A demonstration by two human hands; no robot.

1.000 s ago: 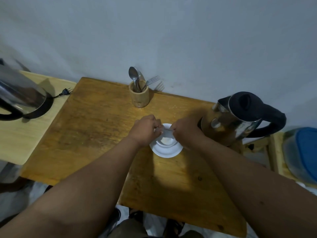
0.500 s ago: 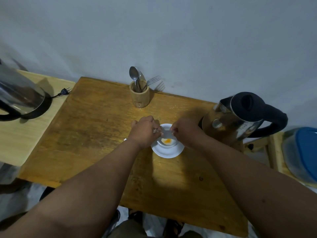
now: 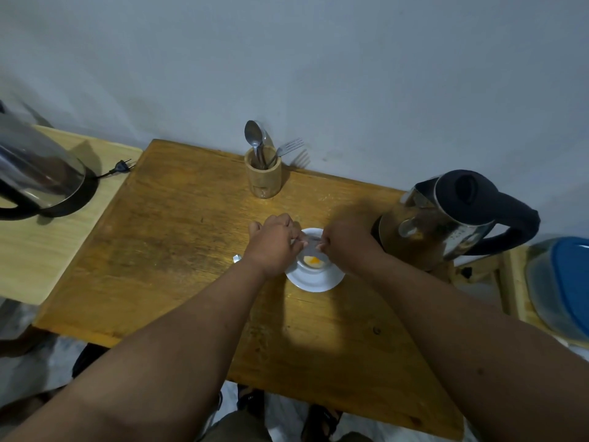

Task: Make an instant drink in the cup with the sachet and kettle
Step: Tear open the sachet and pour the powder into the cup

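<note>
A white cup [image 3: 314,264] stands on a white saucer [image 3: 314,280] in the middle of the wooden table [image 3: 178,250]. Orange powder [image 3: 312,260] lies in the cup's bottom. My left hand [image 3: 272,244] and my right hand [image 3: 345,242] pinch a small silvery sachet [image 3: 310,241] between them, right above the cup. A steel kettle [image 3: 446,224] with a black lid and handle stands just right of my right hand. A torn silvery scrap [image 3: 237,258] peeks out beside my left wrist.
A wooden holder [image 3: 263,175] with a spoon and a fork stands at the table's back edge by the wall. A second kettle [image 3: 35,180] sits on its base on the lower table at the left, its plug [image 3: 122,165] lying loose. A blue-lidded container [image 3: 564,288] is at the right.
The cup was white inside a second ago; orange powder now lies in it. Both hands have stayed over the cup holding the sachet.
</note>
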